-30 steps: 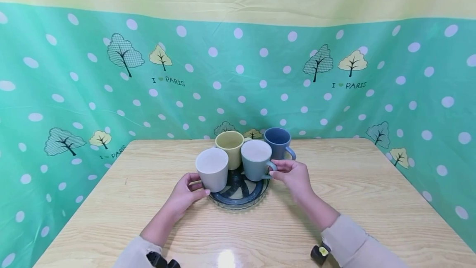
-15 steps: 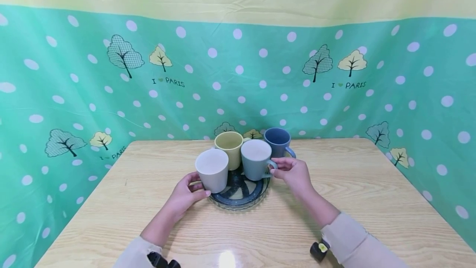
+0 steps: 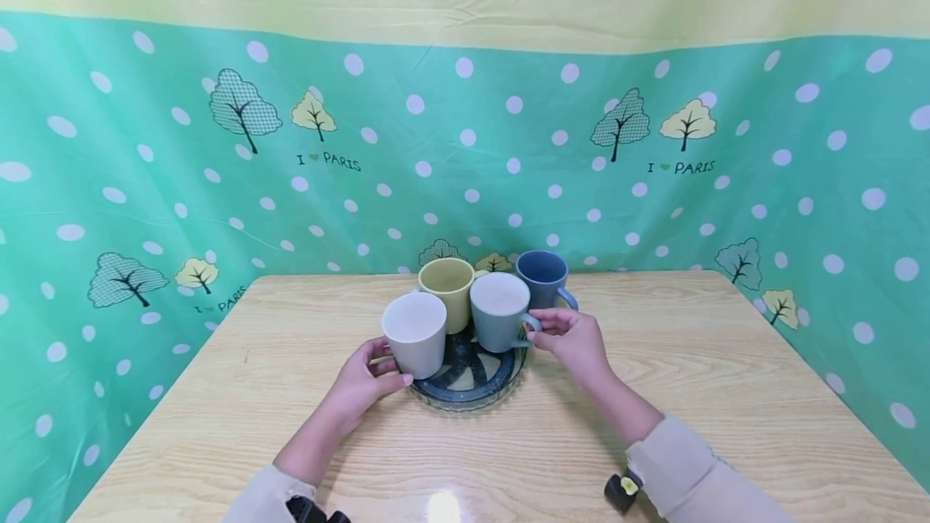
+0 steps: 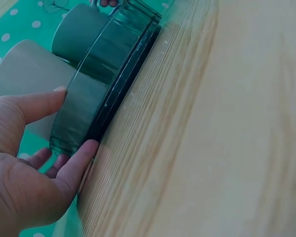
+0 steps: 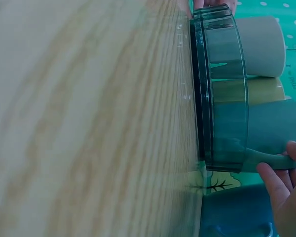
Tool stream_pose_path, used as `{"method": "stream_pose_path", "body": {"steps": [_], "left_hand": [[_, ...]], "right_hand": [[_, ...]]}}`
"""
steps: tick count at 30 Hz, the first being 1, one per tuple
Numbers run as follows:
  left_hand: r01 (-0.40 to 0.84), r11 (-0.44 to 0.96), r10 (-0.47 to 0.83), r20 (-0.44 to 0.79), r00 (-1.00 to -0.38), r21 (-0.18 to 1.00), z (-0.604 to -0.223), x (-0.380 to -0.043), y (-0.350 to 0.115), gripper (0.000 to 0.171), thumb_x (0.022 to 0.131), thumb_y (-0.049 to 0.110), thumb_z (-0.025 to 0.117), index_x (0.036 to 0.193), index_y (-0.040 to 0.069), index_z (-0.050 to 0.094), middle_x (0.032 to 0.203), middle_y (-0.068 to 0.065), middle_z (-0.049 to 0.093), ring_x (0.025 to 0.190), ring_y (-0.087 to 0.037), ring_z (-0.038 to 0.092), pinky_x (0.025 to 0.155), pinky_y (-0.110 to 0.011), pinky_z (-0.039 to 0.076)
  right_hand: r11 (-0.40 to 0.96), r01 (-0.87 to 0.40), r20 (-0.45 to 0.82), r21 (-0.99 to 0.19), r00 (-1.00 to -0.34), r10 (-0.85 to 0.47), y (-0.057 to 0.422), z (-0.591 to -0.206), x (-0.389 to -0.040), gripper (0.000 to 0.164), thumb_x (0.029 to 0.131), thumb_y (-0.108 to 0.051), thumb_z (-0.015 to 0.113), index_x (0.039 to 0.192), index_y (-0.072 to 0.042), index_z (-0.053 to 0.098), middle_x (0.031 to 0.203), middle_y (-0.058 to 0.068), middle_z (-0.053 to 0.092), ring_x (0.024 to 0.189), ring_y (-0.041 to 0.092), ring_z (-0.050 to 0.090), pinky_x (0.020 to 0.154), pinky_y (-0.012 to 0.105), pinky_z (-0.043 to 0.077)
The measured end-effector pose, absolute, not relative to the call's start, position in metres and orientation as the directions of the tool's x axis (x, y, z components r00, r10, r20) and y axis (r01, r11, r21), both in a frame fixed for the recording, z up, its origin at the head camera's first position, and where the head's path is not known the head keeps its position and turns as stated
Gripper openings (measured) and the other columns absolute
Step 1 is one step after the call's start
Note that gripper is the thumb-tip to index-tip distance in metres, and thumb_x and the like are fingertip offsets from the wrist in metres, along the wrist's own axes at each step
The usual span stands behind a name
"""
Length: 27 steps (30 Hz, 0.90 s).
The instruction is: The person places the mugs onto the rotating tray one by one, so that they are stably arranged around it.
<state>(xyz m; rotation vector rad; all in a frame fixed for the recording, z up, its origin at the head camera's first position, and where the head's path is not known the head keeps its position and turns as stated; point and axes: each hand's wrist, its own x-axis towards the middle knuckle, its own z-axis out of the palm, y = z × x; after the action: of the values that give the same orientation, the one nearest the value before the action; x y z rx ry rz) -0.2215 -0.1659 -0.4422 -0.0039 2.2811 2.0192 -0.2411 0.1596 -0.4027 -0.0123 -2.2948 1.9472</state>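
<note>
A round clear glass dish [image 3: 465, 403] with a dark patterned base stands on the table. In it are a white mug [image 3: 414, 337], a yellow mug [image 3: 452, 293] and a light grey-blue mug [image 3: 498, 313], all upright. My left hand [image 3: 359, 386] grips the dish's left side; the left wrist view has its thumb [image 4: 42, 104] at the glass rim and a finger low by the base. On the other side, my right hand [image 3: 574, 341] pinches the grey-blue mug's handle [image 5: 271, 159] between thumb and fingers. A dark blue mug [image 3: 542, 277] stands just behind that hand, outside the dish.
The wooden table [image 3: 683, 378] stretches out on both sides and in front of the dish. A green dotted cloth [image 3: 465, 160] hangs right behind its far edge. Both wrists carry small black cameras near the sleeves.
The white and yellow mugs have shifted very slightly toward the front of the table. Both hands keep the same grips in nearly the same places.
</note>
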Motion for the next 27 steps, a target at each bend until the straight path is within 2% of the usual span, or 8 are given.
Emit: {"method": "stream_pose_path", "body": {"steps": [15,22,27], "left_hand": [[-0.074,0.146,0.085,-0.087,-0.993,0.987,-0.438,-0.224,-0.175,0.082,0.075,0.0,0.081,0.145,-0.001,0.038,0.133,-0.021,0.047,0.116,-0.031,0.053,0.086,-0.029,0.053],[-0.079,0.128,0.174,-0.101,-0.98,0.989,-0.44,-0.232,-0.188,0.079,0.077,-0.001,0.079,0.145,-0.003,0.039,0.143,-0.023,0.044,0.124,-0.033,0.051,0.091,-0.03,0.052],[-0.099,0.029,0.288,-0.103,-0.952,0.995,-0.443,-0.242,-0.198,0.074,0.082,-0.008,0.071,0.146,-0.008,0.033,0.146,-0.029,0.038,0.128,-0.034,0.049,0.095,-0.033,0.052]], "right_hand": [[0.135,-0.082,0.091,-0.987,-0.994,0.062,0.159,-0.401,-0.251,0.034,0.078,0.009,0.075,0.111,0.002,0.07,0.099,0.018,0.07,0.087,0.019,0.066,0.073,0.027,0.059],[0.142,-0.092,0.099,-0.986,-0.994,0.042,0.161,-0.401,-0.256,0.034,0.082,0.01,0.071,0.114,0.003,0.069,0.109,0.025,0.067,0.096,0.03,0.067,0.074,0.028,0.059],[0.146,-0.099,0.102,-0.984,-0.995,0.016,0.164,-0.402,-0.258,0.036,0.084,0.01,0.068,0.12,0.002,0.067,0.116,0.025,0.065,0.105,0.034,0.064,0.078,0.028,0.058]]}}
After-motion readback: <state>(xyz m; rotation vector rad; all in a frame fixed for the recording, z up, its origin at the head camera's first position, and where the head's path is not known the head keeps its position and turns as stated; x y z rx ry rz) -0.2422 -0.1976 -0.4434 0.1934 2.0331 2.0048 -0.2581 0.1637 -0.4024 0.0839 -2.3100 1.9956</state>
